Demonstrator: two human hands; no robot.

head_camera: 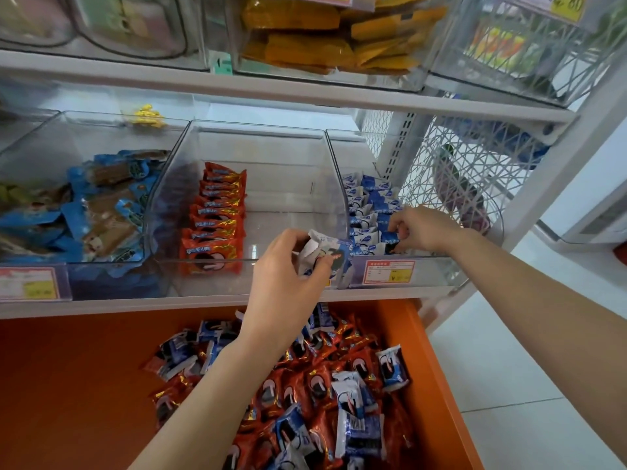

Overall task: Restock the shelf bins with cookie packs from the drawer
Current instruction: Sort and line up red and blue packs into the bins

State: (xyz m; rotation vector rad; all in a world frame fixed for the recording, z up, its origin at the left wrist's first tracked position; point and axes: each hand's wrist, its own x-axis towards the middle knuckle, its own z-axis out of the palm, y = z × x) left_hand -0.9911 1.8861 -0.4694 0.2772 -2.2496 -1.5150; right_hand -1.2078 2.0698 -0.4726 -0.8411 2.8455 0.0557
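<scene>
— Now: blue-white cookie pack (322, 254), centre frame, left grip (288, 266) clamped round it, just short of the right bin (437, 274).
— And the right grip (420, 228)?
— Pinched on a standing pack (390, 239) in that bin's front row. Best to steady the row upright and slot the new one in edgewise.
— Materials?
— Crinkly, glossy foil pillows. Bin clear hard plastic. Orange drawer (68, 385) below, smooth-walled, heaped with red and blue packs (322, 385).

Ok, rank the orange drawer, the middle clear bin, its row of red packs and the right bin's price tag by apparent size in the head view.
1. orange drawer, though nearness to the camera inflates it
2. middle clear bin
3. row of red packs
4. price tag
</scene>
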